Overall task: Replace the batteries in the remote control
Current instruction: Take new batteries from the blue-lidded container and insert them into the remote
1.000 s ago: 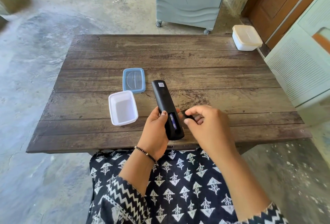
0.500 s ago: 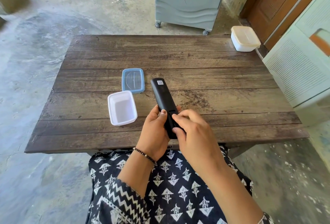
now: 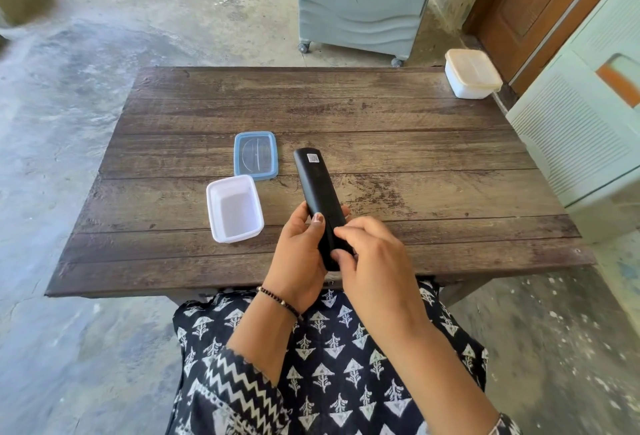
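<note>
Both hands are gripping the black remote (image 3: pixel 320 199) over the table's (image 3: pixel 398 123) near edge: left hand (image 3: pixel 301 254) wrapping its lower body, right hand (image 3: pixel 370 261) pinching the bottom end. At 9 o'clock, white tub (image 3: pixel 235 207) sitting open w/ nothing inside; blue lid (image 3: pixel 255 154) lying at 11. Lidded tub (image 3: pixel 471 73) at 2 o'clock corner, contents hidden.

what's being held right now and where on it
The black remote, back side up, held at its near end: left hand grips the left edge, right hand presses the near-end back.
</note>
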Tool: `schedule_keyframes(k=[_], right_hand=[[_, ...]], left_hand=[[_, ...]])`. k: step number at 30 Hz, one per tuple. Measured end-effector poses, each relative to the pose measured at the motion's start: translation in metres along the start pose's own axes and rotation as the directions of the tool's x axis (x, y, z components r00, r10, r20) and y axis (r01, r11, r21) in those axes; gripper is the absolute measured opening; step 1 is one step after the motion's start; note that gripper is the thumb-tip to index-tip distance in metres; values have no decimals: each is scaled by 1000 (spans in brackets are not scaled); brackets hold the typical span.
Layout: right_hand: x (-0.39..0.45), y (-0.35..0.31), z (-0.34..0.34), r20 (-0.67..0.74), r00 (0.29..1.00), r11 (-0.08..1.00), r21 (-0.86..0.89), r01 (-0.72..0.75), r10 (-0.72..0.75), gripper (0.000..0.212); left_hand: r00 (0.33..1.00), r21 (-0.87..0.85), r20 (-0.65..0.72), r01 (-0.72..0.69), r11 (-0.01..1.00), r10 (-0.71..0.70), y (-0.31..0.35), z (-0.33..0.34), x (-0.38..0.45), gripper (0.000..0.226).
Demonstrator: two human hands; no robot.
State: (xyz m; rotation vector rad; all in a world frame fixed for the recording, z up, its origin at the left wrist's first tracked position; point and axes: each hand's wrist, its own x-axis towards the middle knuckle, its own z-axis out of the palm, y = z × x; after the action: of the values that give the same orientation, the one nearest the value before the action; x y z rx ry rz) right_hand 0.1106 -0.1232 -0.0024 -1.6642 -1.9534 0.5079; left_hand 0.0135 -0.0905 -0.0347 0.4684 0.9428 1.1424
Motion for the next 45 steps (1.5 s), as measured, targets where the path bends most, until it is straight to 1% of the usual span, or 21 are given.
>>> schedule_keyframes(k=[3,6,12,16,19,23,25,27,30,34,38,40,42,44,45], right_hand=[[1,4,0,52,998,999,1,45,-45,32],[2,9,1,27,998,998,17,60,-60,36],[2,15,4,-41,994,994,7,105,-104,26],[-5,19,11,-100,986,991,-17,136,-137,13],[-15,21,18,-128,981,989,-32,144,-147,23],[-27,21,24,-114,984,989,-63,131,-138,43],[-27,21,25,-105,987,992,-22,123,-125,42],[-25,21,24,-95,992,996,45,82,-78,38],[-21,20,21,-82,997,991,131,3,8,40],[-15,20,21,-56,991,968,227,-110,126,39],[-8,23,19,19,968,908,345,-240,249,29],[-4,27,16,69,947,859,406,-313,312,26],[2,32,15,111,922,800,465,-379,372,26],[7,35,14,149,899,756,495,-428,411,38],[9,38,14,164,892,746,498,-443,421,40]], left_hand=[[1000,-20,-19,10,1000,-10,0,-3,0,30],[1000,-39,-13,24,999,-25,0,-5,-1,32],[1000,-66,-10,26,997,-27,1,-3,-2,33],[999,-91,-10,31,995,-32,2,-3,-2,33],[999,-149,-6,43,988,-44,2,-1,-2,33],[997,-236,9,75,969,-75,6,1,-2,32],[997,-222,5,80,972,-81,7,0,-2,30],[996,-186,-14,79,979,-83,6,0,-1,30],[997,-104,-39,61,993,-65,6,1,0,31],[994,-35,-91,55,998,-58,3,1,0,37],[988,155,-147,-29,988,52,-2,-4,6,46],[982,294,-163,-48,955,100,-4,-5,11,45],[974,430,-179,-47,901,137,-7,-5,16,42],[965,553,-201,-28,833,166,-9,-4,21,39],[962,607,-206,-18,794,179,-10,-4,22,39]])
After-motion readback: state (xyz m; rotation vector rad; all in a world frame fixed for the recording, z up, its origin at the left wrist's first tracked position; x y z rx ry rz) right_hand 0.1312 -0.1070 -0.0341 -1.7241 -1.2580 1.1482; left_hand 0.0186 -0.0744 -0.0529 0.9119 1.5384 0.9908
